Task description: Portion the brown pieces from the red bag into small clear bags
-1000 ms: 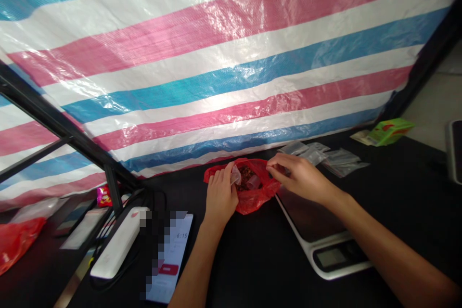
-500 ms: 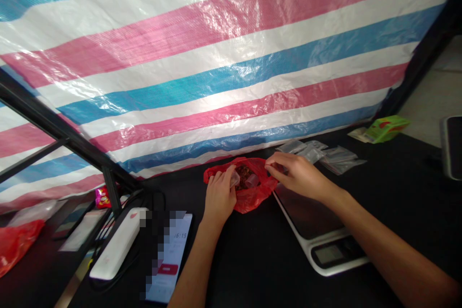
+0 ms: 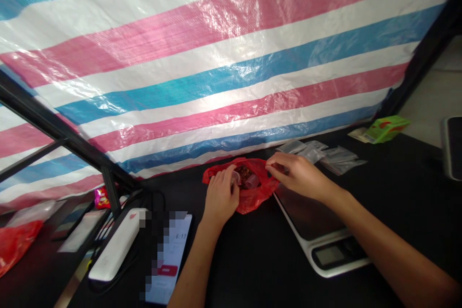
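Observation:
A red plastic bag (image 3: 252, 200) lies open on the black table, with brown dried bits (image 3: 245, 172) inside. A small clear plastic cup (image 3: 251, 182) rests among the bits. At the bag's left side, my left hand (image 3: 221, 192) is closed, its thumb and fingers round another small clear cup (image 3: 236, 178) that they partly cover. My right hand (image 3: 298, 173) pinches the bag's right rim between thumb and fingers. Beneath the right forearm stands a kitchen scale (image 3: 306, 216) with a dark top and white edge.
Clear zip bags (image 3: 339, 160) lie behind the scale, and a green box (image 3: 388, 128) stands farther right. On the left are a phone (image 3: 173, 260), a white power strip (image 3: 117, 245) with black cables, and a black metal frame (image 3: 72, 139). A striped plastic sheet (image 3: 216, 57) hangs behind.
The cup at my left hand has tilted slightly over the brown bits, and that hand has shifted a little to the right. My right hand stays almost still at the bag's rim.

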`<state>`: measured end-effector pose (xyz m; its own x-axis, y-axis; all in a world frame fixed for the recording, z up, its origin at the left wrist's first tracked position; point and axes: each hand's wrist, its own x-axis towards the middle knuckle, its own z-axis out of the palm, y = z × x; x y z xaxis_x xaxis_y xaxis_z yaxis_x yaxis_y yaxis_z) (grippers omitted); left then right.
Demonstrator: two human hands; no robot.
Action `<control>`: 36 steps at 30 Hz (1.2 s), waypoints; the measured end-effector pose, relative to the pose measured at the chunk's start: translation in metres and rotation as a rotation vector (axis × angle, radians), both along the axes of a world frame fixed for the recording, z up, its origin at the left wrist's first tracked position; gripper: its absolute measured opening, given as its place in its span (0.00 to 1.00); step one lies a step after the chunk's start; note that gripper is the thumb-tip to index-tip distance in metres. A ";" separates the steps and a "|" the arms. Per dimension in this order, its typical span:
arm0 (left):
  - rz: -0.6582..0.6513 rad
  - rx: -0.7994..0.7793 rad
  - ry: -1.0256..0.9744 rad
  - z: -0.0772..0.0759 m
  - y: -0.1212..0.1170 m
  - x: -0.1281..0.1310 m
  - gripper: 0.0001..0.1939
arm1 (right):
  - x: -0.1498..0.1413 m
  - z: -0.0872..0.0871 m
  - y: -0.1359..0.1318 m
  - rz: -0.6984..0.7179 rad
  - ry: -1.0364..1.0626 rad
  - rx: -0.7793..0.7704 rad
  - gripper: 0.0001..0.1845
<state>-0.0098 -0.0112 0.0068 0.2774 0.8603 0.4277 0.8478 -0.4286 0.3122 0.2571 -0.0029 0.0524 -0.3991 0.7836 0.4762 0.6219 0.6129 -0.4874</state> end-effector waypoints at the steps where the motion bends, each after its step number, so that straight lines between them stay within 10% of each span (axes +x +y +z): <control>1: 0.005 -0.003 0.001 0.000 0.001 0.000 0.24 | 0.000 0.000 0.000 -0.001 -0.001 0.001 0.07; 27: -0.225 0.071 -0.349 0.002 -0.019 0.020 0.20 | -0.017 0.004 -0.015 0.174 -0.015 0.053 0.13; 36: -0.219 0.011 -0.414 -0.001 -0.020 0.020 0.24 | -0.004 0.019 -0.016 0.156 0.344 -0.042 0.04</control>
<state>0.0105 -0.0310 0.0062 0.2560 0.7953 0.5494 0.5416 -0.5888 0.5999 0.2532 -0.0188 0.0718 -0.3375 0.7476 0.5721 0.3184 0.6626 -0.6780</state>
